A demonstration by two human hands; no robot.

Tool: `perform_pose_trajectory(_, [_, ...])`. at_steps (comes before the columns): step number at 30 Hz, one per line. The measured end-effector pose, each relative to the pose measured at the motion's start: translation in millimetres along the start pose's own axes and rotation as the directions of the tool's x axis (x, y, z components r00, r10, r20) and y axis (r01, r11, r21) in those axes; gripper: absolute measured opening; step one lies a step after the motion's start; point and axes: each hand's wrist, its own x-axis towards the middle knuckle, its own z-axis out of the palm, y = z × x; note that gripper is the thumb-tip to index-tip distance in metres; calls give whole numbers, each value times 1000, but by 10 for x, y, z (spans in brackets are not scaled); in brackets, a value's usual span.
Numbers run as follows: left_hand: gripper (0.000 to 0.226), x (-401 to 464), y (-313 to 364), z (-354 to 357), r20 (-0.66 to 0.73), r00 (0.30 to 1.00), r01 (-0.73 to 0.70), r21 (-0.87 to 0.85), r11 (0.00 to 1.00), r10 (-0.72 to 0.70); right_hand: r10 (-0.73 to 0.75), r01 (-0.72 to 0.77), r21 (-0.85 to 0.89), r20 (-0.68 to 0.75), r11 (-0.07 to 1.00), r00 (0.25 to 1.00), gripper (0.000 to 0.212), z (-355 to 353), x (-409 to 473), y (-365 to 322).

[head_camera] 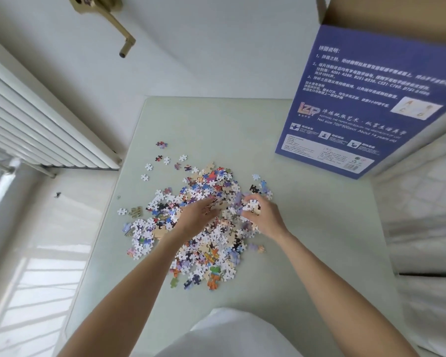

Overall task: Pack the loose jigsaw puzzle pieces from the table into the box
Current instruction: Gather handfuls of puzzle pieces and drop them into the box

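a few stray pieces (148,166) lie well out beyond the left hand (196,215), off the main heap. that hand rests on the pile of jigsaw puzzle pieces (198,228), fingers bent down into it as if raking; whether it grips any cannot be told. just beside it the right hand (262,215) is cupped around a small clump of pieces. the blue cardboard box (366,99) stands far beyond the right hand, its open top facing up. sweeping both hands together would likely lift fuller handfuls. the pieces are thin, knobbly card on a smooth pale green table (319,228).
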Motion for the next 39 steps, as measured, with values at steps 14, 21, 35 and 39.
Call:
perform_pose_trajectory(14, [16,496,1981,-1161,-260,835,-547,-284,787,486,-561,471,-312,-360,825,745,30,-2852,-177,-1648])
perform_pose_trajectory(21, [9,1130,3052,-1604,-269,671,-734,-109,670,691,-700,406,-670,-242,621,672,29,-3672,457,-1487])
perform_pose_trajectory(35, [25,1680,3744,-1397,-66,619,-657,502,562,782,-629,402,-596,-235,695,741,27,-3780,698,-1008])
perform_pose_trajectory(39, [21,1677,3796,-1338,-28,639,-630,555,544,769,-567,353,-582,-236,733,789,28,-3819,665,-995])
